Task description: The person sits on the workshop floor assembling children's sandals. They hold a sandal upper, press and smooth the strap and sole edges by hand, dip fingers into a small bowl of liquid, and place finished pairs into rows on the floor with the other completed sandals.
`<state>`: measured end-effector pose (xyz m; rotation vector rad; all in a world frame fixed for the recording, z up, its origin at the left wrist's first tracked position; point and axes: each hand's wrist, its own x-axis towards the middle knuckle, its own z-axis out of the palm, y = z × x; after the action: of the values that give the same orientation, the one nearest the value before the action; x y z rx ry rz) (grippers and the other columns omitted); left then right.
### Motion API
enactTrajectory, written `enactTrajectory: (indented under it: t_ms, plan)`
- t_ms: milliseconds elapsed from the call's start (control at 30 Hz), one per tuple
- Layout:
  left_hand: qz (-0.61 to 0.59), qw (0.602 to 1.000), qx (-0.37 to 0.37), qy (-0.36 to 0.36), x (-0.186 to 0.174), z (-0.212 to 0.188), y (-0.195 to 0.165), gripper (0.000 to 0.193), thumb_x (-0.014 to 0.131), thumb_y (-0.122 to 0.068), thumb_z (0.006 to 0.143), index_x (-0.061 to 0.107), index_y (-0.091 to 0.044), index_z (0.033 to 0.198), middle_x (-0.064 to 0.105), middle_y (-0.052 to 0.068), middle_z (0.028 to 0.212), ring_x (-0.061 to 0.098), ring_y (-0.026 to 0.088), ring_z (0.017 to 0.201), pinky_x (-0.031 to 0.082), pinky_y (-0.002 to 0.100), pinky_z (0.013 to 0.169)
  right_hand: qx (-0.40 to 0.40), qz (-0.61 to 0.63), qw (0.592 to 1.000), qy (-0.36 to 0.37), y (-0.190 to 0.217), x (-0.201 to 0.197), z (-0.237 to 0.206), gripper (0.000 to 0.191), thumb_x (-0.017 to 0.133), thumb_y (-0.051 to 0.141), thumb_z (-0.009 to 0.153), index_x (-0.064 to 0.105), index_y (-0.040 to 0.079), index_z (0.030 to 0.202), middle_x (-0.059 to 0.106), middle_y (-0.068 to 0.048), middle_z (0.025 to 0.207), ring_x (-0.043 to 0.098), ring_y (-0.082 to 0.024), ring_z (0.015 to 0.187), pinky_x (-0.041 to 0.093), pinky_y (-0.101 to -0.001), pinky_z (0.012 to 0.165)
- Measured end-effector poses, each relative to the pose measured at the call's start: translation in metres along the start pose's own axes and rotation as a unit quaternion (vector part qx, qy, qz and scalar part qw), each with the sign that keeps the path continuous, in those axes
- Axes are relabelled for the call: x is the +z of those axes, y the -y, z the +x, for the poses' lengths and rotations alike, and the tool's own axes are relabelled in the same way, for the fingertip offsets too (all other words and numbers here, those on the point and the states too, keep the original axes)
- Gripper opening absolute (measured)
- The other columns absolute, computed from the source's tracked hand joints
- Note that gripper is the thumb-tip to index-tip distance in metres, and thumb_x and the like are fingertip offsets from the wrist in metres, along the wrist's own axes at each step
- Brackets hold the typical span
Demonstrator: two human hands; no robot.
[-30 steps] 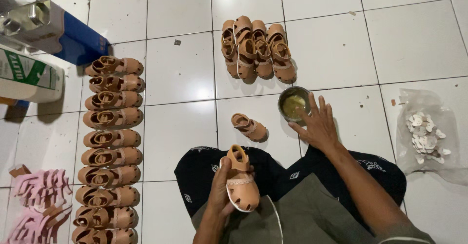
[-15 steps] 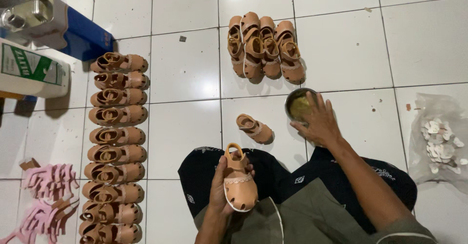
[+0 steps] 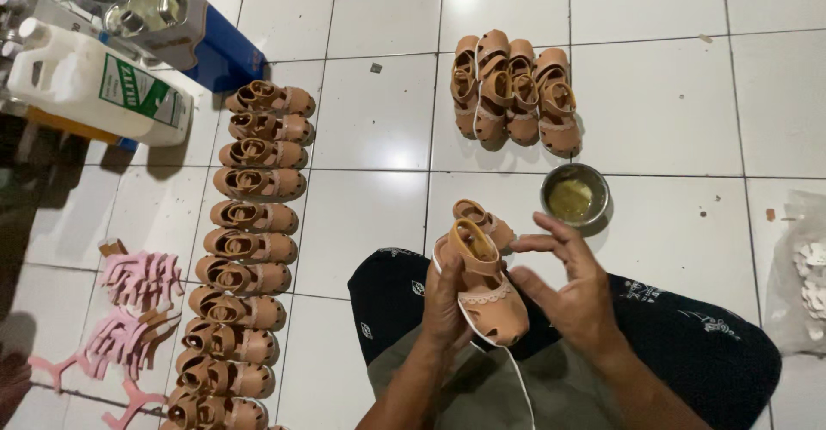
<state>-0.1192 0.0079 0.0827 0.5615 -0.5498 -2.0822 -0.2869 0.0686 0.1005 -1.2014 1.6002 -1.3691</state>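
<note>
tan sandal [image 3: 482,285], pink straps [image 3: 129,310], white floor tiles [image 3: 370,120], steel bowl [image 3: 575,196]

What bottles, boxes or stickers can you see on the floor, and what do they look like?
White plastic jug: top left, lying on its side, boxy with a white cap.
Label: on the jug's side, a green and white rectangle.
Metal tin can: just behind the jug, rectangular, silver top with a round cap, blue side.
Clear plastic bag: right edge, crumpled, holding small white pieces.
No signs or screens in view.
</note>
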Motion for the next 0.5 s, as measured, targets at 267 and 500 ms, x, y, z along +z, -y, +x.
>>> enactTrajectory:
  t_ms: [267,500]
  plan:
    - [-0.031,0.998,-0.018,0.047,0.005,-0.026,-0.017,0.063,0.076,-0.029,0.096,0.041,-0.004,0.143,0.060,0.013,0.126,0.066,0.022,0.113,0.059,0.038,0.097,-0.019,0.045,0.999,0.014,0.045,0.013,-0.021,0.067,0.073,0.027,0.088,0.050,0.002,0.145,0.068,-0.015,0.121,0.065,-0.023,0.121,0.049,-0.0424,0.111]
    - [-0.142,0.989,-0.032,0.027,0.007,-0.037,-0.016,0.057,0.073,-0.035,0.094,0.049,-0.010,0.140,0.064,0.014,0.120,0.067,0.025,0.108,0.060,0.040,0.095,-0.040,0.216,0.967,0.126,0.037,0.005,-0.055,0.074,0.031,0.063,0.108,0.058,0.003,0.142,0.024,-0.023,0.171,0.020,-0.039,0.162,0.021,-0.0557,0.129]
